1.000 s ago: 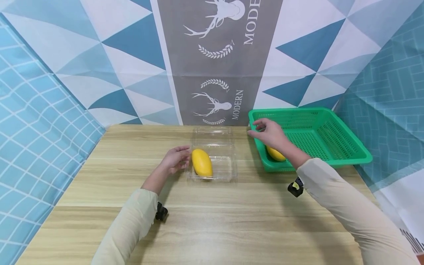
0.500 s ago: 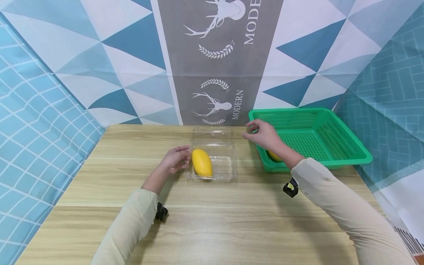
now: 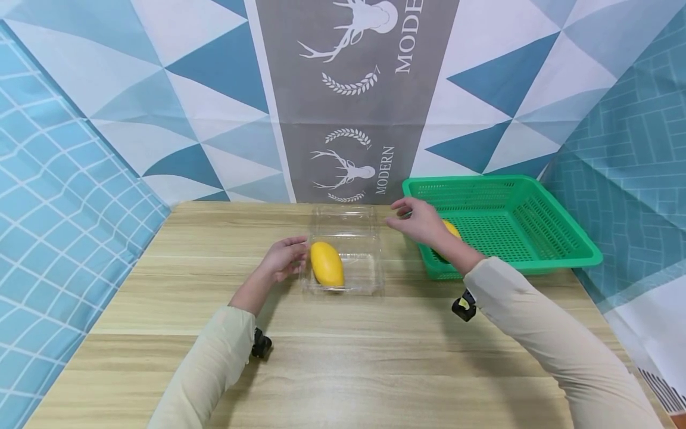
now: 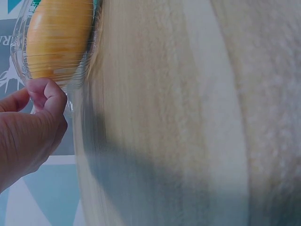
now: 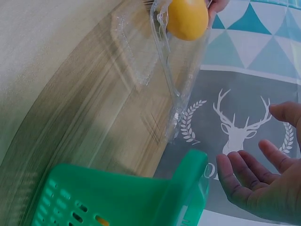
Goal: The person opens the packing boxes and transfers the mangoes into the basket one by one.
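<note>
Bending its fingers at the left edge of an open plastic clamshell point(image 3: 362, 268), the left hand point(image 3: 284, 257) touches it; whether they pinch cannot be told. A yellow mango point(image 3: 327, 263) lies in the clamshell's left half. The right hand point(image 3: 417, 221), fingers loosely parted, hovers by a green basket point(image 3: 542, 215) containing another mango point(image 3: 452, 228).

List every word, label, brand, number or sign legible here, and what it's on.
"MODERN": sideways, lower print on the grey backdrop panel.
"MODE": sideways, upper print on the same panel, cut off by the head view's edge.
Wrist views: only letter fragments on the panel, no whole word.
Yellow fruit, clear container, green basket: no legible text.
</note>
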Available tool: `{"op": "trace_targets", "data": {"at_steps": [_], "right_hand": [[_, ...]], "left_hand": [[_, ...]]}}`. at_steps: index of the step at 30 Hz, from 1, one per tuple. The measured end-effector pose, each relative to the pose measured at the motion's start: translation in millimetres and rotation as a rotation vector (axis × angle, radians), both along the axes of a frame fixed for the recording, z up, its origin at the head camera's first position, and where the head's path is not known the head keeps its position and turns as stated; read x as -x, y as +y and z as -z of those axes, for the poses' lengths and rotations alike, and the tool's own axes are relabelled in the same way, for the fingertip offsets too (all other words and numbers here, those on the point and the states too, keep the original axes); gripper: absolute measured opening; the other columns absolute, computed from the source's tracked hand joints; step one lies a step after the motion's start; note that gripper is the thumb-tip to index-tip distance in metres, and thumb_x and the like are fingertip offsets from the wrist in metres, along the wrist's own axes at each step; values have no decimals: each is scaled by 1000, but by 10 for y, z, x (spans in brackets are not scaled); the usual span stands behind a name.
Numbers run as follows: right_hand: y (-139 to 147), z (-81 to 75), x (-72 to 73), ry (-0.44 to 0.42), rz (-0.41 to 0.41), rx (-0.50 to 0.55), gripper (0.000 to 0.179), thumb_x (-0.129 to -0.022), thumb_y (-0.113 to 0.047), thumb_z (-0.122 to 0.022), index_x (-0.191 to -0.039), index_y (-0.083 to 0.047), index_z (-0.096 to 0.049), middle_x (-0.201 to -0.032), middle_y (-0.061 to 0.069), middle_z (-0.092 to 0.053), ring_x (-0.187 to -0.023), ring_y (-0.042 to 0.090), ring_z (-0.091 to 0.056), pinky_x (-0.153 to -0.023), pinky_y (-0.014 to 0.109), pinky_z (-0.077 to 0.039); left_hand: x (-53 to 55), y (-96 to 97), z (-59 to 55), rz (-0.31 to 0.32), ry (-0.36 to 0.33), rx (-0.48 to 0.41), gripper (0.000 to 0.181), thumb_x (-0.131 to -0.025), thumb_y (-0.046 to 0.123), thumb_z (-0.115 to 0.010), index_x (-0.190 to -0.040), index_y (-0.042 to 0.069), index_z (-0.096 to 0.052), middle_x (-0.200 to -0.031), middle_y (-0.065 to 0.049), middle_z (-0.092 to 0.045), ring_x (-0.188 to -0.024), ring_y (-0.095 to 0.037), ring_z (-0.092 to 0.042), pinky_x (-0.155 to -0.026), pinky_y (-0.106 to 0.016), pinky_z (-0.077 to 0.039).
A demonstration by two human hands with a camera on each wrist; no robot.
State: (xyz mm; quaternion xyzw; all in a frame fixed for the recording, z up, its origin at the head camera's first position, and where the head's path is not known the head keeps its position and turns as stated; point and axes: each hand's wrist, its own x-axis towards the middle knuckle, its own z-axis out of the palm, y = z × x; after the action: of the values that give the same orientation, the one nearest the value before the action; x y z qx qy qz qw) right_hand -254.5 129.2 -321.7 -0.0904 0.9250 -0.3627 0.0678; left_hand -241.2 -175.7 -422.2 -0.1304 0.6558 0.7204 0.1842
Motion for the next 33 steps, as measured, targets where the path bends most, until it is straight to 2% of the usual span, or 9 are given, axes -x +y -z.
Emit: {"op": "trace_targets", "data": {"at_steps": [16, 23, 33], "right_hand": [[-94, 43, -31, 15, -38, 6, 45, -86, -32, -65, -123, -8, -54, -122, 15, -58, -109, 29, -57, -83, 40, -53], [-171, 81, -42, 14, -57, 23, 46, -84, -33, -66, -121, -8, -55, -122, 17, -58, -109, 29, -57, -85, 41, -53], [-260, 157, -59, 38, -66, 24, 45, -83, -32, -68, -119, -7, -58, -116, 14, -62, -105, 26, -58, -82, 37, -53]], "left_hand": [[-2, -4, 7, 0, 6, -10, 47, -95, 11, -51, -139, 2, -36, -87, 1, -51, -71, -7, -51, -58, -16, -48], [0, 5, 1, -3, 4, -7, 47, -95, 11, -51, -139, 3, -37, -87, 0, -52, -71, -7, -52, -58, -17, -49], [-3, 3, -4, 0, -2, -25, 47, -95, 10, -50, -139, 2, -35, -86, 0, -51, -71, -8, -51, -58, -17, -48]]}}
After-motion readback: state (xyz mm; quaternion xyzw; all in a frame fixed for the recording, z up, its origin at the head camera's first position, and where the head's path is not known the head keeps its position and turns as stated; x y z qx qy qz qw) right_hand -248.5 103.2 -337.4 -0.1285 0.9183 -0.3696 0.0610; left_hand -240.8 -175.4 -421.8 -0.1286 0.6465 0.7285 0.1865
